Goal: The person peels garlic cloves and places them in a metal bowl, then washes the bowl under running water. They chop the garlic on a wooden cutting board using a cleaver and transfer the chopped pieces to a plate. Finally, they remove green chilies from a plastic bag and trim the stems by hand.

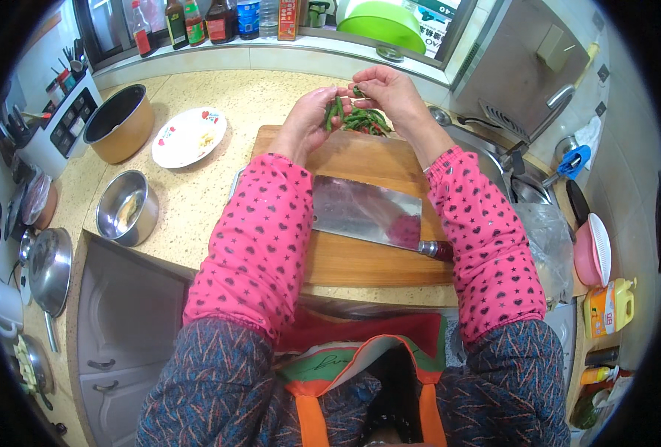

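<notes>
Above the far edge of a wooden cutting board (358, 159), my left hand (316, 114) holds a few long green chili peppers (333, 114). Close beside it, my right hand (383, 92) pinches a small green piece (357, 91), probably part of a pepper. Beneath both hands lies a heap of green and red chili peppers (367, 122); what it rests on is hidden. A cleaver (367, 212) lies flat across the board, its dark red handle (436, 250) pointing right and partly covered by my right sleeve.
On the left stand a white plate (179, 139) with small pale pieces, a deep pot (118, 125) and a steel bowl (127, 208). A sink (478, 162) borders the board's right side. Sauce bottles (218, 22) and a green basin (383, 25) line the windowsill.
</notes>
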The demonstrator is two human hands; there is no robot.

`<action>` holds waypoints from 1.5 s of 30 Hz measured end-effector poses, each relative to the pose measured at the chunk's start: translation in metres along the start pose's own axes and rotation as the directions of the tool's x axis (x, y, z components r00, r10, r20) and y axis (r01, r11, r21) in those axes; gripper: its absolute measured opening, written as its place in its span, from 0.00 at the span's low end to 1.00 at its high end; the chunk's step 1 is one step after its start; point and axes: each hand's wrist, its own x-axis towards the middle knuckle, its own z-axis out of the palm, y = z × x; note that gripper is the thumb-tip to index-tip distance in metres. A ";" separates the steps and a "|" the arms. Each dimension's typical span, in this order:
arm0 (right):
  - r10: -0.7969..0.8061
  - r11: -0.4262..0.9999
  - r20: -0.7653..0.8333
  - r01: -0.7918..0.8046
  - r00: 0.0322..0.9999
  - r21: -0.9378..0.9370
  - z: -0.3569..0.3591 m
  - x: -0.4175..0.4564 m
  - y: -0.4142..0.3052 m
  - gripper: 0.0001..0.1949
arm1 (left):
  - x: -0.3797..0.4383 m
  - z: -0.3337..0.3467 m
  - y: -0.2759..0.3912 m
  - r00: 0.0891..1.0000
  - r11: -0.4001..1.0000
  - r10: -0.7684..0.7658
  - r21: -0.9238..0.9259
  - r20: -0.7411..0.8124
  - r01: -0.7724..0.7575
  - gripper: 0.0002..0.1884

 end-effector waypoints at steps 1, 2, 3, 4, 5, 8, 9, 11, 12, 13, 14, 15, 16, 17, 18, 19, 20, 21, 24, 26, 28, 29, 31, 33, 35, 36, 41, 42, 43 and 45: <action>-0.014 1.000 -0.010 0.014 1.000 -0.013 0.001 -0.001 -0.001 0.05 | -0.001 0.001 0.001 1.000 0.999 -0.020 -0.049 -0.021 0.019 0.10; -0.028 0.999 -0.020 0.028 0.999 -0.025 0.001 -0.001 -0.002 0.05 | -0.002 0.003 0.002 1.000 1.000 -0.011 0.004 0.007 0.011 0.10; -0.039 0.996 -0.031 0.036 0.999 -0.082 0.000 -0.001 -0.001 0.05 | -0.002 0.004 0.002 0.999 0.999 -0.004 0.052 0.037 0.002 0.10; -0.050 0.989 -0.042 0.044 0.998 -0.140 -0.002 0.000 0.000 0.04 | -0.002 0.006 0.002 0.998 0.995 0.002 0.100 0.068 -0.009 0.10; -0.062 0.979 -0.052 0.050 0.997 -0.196 -0.003 0.001 0.001 0.04 | -0.001 0.007 0.002 0.997 0.993 0.017 0.117 0.079 -0.026 0.11; -0.087 0.965 -0.031 0.077 0.996 -0.252 -0.004 0.003 0.004 0.03 | -0.002 0.008 0.000 0.994 0.984 0.043 0.167 0.102 -0.059 0.11; -0.079 0.970 -0.019 0.072 0.997 -0.234 -0.003 0.003 0.004 0.03 | -0.001 0.007 0.000 0.994 0.981 0.043 0.181 0.105 -0.062 0.11; -0.062 0.978 0.004 0.061 0.998 -0.198 -0.002 0.002 0.002 0.04 | 0.000 0.005 -0.001 0.993 0.979 0.047 0.194 0.108 -0.067 0.09; -0.056 0.982 0.004 0.055 0.998 -0.179 -0.002 0.000 0.000 0.04 | 0.000 0.005 0.000 0.993 0.979 0.050 0.192 0.109 -0.070 0.09; -0.050 0.986 0.003 0.050 0.999 -0.160 -0.001 -0.001 -0.002 0.04 | 0.000 0.006 0.000 0.993 0.979 0.053 0.190 0.110 -0.073 0.08; -0.044 0.989 0.002 0.044 0.999 -0.142 -0.002 -0.003 -0.004 0.04 | 0.000 0.006 -0.001 0.992 0.978 0.055 0.192 0.113 -0.077 0.08; -0.039 0.988 0.002 0.039 0.999 -0.151 -0.002 -0.005 -0.007 0.05 | -0.002 0.008 0.000 0.992 0.977 0.059 0.195 0.115 -0.081 0.07; -0.035 0.987 0.002 0.034 0.999 -0.160 -0.003 -0.006 -0.010 0.05 | -0.004 0.009 0.001 0.991 0.976 0.063 0.198 0.117 -0.085 0.07; -0.030 0.985 0.001 0.029 1.000 -0.168 -0.004 -0.008 -0.013 0.06 | -0.006 0.011 0.002 0.990 0.976 0.056 0.201 0.127 -0.081 0.07; -0.018 0.987 0.005 0.019 1.000 -0.158 -0.005 -0.010 -0.015 0.06 | -0.006 0.011 0.003 0.989 0.976 0.046 0.203 0.140 -0.075 0.07; -0.007 0.989 0.008 0.008 1.000 -0.148 -0.006 -0.013 -0.018 0.07 | -0.007 0.012 0.003 0.987 0.976 0.037 0.206 0.153 -0.068 0.07; 0.005 0.990 0.012 -0.003 1.000 -0.138 -0.007 -0.015 -0.019 0.07 | -0.008 0.013 0.002 0.988 0.979 0.033 0.196 0.152 -0.063 0.07; 0.011 0.993 0.012 -0.010 1.000 -0.116 -0.008 -0.016 -0.019 0.07 | -0.008 0.012 0.003 0.988 0.980 0.032 0.188 0.149 -0.060 0.07; 0.039 0.996 0.020 -0.037 0.999 -0.083 -0.009 -0.020 -0.021 0.08 | -0.009 0.012 0.005 0.987 0.981 0.020 0.186 0.162 -0.051 0.07; 0.068 0.993 0.035 -0.064 0.997 -0.103 -0.009 -0.021 -0.022 0.09 | -0.010 0.012 0.005 0.984 0.982 0.026 0.180 0.175 -0.058 0.07; 0.060 0.989 0.032 -0.055 0.998 -0.138 -0.011 -0.021 -0.021 0.09 | -0.009 0.012 0.004 0.980 0.984 0.047 0.161 0.192 -0.079 0.07; 0.056 0.987 0.030 -0.050 0.998 -0.156 -0.011 -0.020 -0.020 0.09 | -0.008 0.012 0.003 0.982 0.984 0.047 0.159 0.182 -0.076 0.08; 0.068 0.961 0.028 -0.059 0.997 -0.269 -0.014 -0.020 -0.021 0.08 | -0.008 0.013 0.002 0.986 0.986 0.045 0.154 0.163 -0.070 0.08; 0.061 0.939 0.029 -0.047 0.998 -0.340 -0.016 -0.019 -0.021 0.08 | -0.007 0.013 0.002 0.985 0.976 0.060 0.197 0.163 -0.092 0.08; 0.032 0.929 0.037 -0.016 0.999 -0.369 -0.017 -0.018 -0.019 0.07 | -0.007 0.013 0.001 0.986 0.963 0.082 0.241 0.147 -0.116 0.08; 0.004 0.930 0.040 0.011 0.999 -0.367 -0.015 -0.020 -0.022 0.07 | -0.009 0.014 0.002 0.987 0.956 0.097 0.264 0.131 -0.129 0.08; -0.044 0.859 0.096 0.087 0.994 -0.505 -0.010 -0.018 -0.028 0.08 | -0.015 0.023 0.003 0.983 0.868 0.160 0.461 0.092 -0.184 0.08; -0.097 0.797 0.091 0.132 0.991 -0.590 -0.009 -0.015 -0.026 0.08 | -0.015 0.024 0.002 0.980 0.846 0.170 0.494 0.102 -0.198 0.07; -0.154 0.725 0.099 0.180 0.983 -0.665 -0.009 -0.013 -0.024 0.08 | -0.015 0.025 0.002 0.977 0.823 0.179 0.527 0.114 -0.212 0.07; -0.258 0.555 0.135 0.261 0.957 -0.790 -0.006 -0.009 -0.021 0.09 | -0.014 0.024 0.002 0.970 0.835 0.218 0.495 0.105 -0.241 0.06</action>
